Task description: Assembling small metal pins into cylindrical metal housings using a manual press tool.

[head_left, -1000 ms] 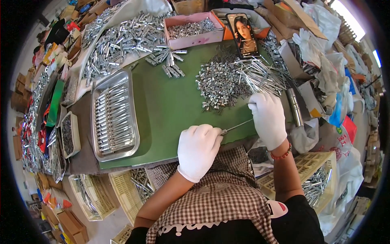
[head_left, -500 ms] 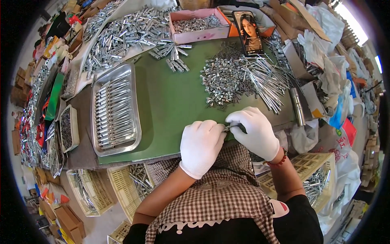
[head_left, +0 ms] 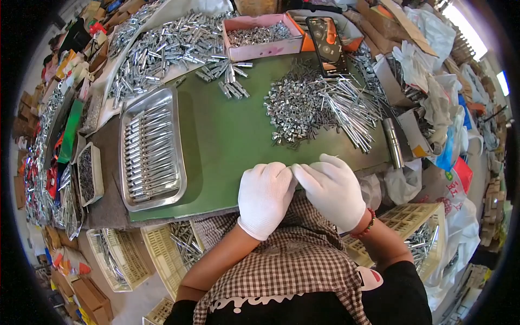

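Both my hands wear white gloves and meet at the front edge of the green table mat (head_left: 233, 127). My left hand (head_left: 265, 199) has its fingers curled closed, and whatever they grip is hidden. My right hand (head_left: 333, 189) is pinched closed against the left fingertips; its piece is also covered. Beyond them lies a heap of small shiny metal caps (head_left: 292, 108), with short dark screws (head_left: 327, 115) and a fan of long thin metal rods (head_left: 351, 116) beside it. On the left, a steel tray (head_left: 181, 173) holds a row of slim metal rod assemblies (head_left: 149, 154).
Metal sleeves (head_left: 168, 51) pile up at the back left, next to a pink box (head_left: 264, 51) of small parts. A phone (head_left: 326, 51) leans at the back right. A thick metal tube (head_left: 394, 143) lies at the right edge. Cream crates (head_left: 165, 260) stand below the table.
My right hand has turned and closed in against the left fingertips. The small metal piece seen between the hands before is now hidden. The phone screen shows a different picture.
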Demonstrator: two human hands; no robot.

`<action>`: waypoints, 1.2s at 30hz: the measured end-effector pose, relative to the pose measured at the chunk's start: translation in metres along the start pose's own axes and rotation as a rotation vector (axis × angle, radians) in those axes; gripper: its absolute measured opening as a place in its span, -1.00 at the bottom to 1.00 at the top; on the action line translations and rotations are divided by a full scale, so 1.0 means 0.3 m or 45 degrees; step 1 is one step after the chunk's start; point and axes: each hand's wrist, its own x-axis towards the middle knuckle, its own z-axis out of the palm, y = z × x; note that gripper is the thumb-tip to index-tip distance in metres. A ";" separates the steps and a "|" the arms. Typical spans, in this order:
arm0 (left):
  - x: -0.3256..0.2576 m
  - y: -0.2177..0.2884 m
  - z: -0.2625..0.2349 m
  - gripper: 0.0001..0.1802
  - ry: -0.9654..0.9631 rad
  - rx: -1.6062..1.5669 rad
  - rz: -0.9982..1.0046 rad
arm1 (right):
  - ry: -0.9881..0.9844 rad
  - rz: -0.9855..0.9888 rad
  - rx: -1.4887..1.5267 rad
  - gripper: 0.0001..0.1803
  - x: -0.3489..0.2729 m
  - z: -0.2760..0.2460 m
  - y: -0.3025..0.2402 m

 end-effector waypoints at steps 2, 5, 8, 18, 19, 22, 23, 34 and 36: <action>-0.011 -0.006 0.002 -0.86 0.006 0.009 -0.013 | -0.062 0.204 0.068 -0.83 0.007 -0.066 0.011; -0.016 0.000 -0.008 -0.87 0.083 -0.029 -0.024 | 0.219 0.606 -0.477 -0.55 -0.130 -0.141 0.172; -0.011 -0.001 -0.003 -0.84 -0.019 -0.026 -0.030 | 0.174 0.889 -0.816 -0.37 -0.328 -0.181 0.346; -0.020 -0.004 -0.001 -0.83 -0.004 -0.011 -0.056 | -0.410 0.634 0.016 -0.29 -0.147 -0.120 -0.052; -0.014 -0.003 -0.003 -0.82 -0.028 -0.016 -0.066 | -0.407 0.637 0.011 -0.29 -0.146 -0.115 -0.070; -0.010 -0.001 -0.009 -0.82 -0.042 -0.008 -0.052 | -0.217 0.764 0.132 -0.26 -0.153 -0.103 -0.092; -0.011 0.003 -0.011 -0.82 -0.042 -0.009 -0.050 | -0.064 0.770 0.158 -0.26 -0.158 -0.100 -0.095; -0.009 -0.004 0.010 -0.83 0.077 -0.041 -0.058 | 0.007 0.704 0.278 -0.22 -0.147 -0.079 -0.106; -0.015 0.000 -0.002 -0.84 0.046 -0.067 -0.071 | -0.331 0.839 0.072 -0.21 -0.142 -0.083 -0.123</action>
